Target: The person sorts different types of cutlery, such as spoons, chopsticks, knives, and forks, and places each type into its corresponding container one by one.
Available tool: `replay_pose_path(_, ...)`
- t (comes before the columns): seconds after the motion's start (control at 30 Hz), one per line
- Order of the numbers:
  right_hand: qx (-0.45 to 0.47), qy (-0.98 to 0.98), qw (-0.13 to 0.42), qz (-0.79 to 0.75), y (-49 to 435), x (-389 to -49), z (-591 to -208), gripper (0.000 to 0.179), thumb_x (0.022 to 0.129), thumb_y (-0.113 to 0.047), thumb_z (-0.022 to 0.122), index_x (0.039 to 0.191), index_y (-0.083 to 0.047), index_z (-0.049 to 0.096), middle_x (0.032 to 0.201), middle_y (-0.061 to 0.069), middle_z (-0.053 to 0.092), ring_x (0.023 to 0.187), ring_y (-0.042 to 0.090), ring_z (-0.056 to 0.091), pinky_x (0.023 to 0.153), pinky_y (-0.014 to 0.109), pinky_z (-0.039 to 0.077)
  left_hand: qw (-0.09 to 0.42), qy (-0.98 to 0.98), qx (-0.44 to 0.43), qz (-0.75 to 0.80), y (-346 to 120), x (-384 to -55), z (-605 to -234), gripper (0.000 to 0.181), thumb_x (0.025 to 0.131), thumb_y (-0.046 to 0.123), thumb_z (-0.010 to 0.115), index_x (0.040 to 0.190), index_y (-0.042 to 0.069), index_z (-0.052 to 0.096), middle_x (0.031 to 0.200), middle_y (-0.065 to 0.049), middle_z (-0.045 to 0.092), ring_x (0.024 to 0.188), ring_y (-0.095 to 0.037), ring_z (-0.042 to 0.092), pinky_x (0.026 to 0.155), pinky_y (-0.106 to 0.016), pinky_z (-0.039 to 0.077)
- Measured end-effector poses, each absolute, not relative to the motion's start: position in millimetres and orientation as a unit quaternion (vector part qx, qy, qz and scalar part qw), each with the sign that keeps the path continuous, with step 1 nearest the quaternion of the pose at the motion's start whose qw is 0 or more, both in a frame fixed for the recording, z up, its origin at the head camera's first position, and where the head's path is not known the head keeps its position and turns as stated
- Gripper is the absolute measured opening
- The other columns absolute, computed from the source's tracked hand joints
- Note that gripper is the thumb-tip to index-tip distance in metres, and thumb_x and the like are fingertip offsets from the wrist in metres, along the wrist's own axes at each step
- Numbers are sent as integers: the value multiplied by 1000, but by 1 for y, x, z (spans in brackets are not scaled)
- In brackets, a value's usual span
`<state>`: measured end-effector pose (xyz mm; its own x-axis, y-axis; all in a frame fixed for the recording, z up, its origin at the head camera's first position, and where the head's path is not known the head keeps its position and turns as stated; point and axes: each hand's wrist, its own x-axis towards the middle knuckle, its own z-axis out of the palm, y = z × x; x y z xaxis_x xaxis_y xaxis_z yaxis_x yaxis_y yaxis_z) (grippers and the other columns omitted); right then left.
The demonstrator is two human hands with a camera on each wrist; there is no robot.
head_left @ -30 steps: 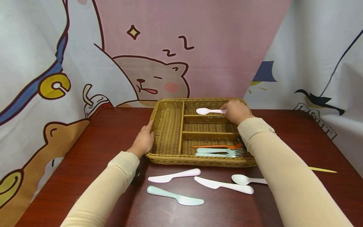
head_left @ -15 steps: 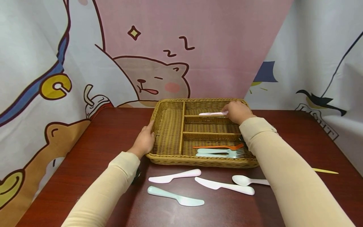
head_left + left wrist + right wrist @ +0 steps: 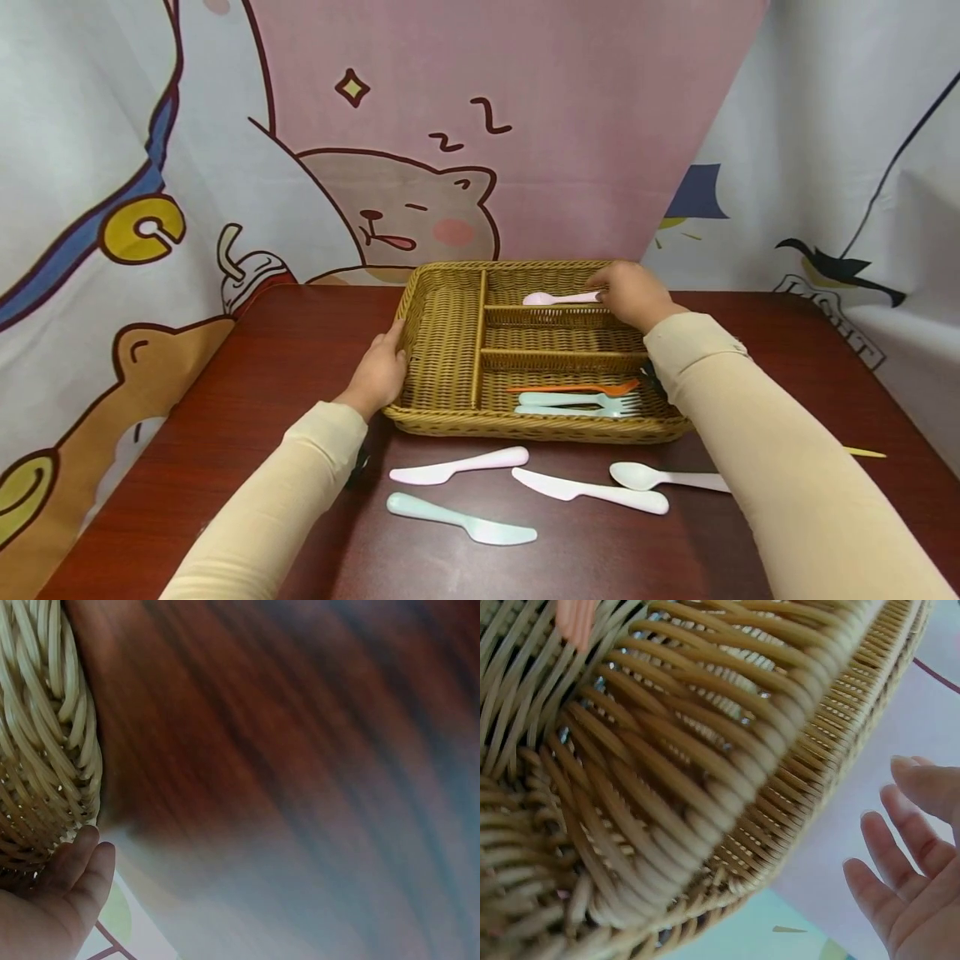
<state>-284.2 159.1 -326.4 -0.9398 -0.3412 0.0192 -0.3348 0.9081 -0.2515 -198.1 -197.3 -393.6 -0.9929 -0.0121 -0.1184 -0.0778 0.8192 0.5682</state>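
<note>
Two-handed, best brace the tan rectangular wicker tray (image 3: 445,342) with the uncurled left hand (image 3: 380,372) and lift the empty, relaxed right hand (image 3: 637,296) straight up, without nudging the pale pink plastic spoon (image 3: 542,298) lying in the rear right compartment (image 3: 517,279)

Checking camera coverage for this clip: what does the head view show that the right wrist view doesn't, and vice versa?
Only the head view: the left hand at the wicker basket's left end, the pink spoon in the back compartment, and the pale teal knife and white spoon on the table.

Only the right wrist view: the right hand's separate fingers close up, nothing seen between them.

Both: the right hand, basket and printed backdrop; salmon tines at the wrist view's top look like those of the orange fork, seen whole from the head.
</note>
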Motion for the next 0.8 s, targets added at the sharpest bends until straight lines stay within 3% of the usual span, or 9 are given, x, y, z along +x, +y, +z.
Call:
replay_pose_path(0.2,-169,969,10,-180,164,-272,-316,32,95,-6,60,127,-2,63,132,23,53,116,42,53,88,54,47,58,951,-21,302,-197,-198,-393,58,104,13,35,157,12,11,150,-24,29,136,-39,35,110,-51,32)
replay_pose_path(0.6,-196,952,-52,-230,178,-235,-299,32,95,-12,62,126,-3,63,130,20,55,119,40,50,96,57,41,59,953,-21,298,-198,-199,-392,57,105,14,33,157,13,9,150,-24,29,133,-39,39,108,-52,34)
replay_pose_path(0.8,-197,946,-74,-248,186,-216,-300,34,95,-14,63,127,-4,63,126,20,57,117,40,51,93,58,42,62,952,-18,298,-198,-199,-393,57,105,14,34,157,13,9,149,-24,29,132,-40,39,107,-52,35)
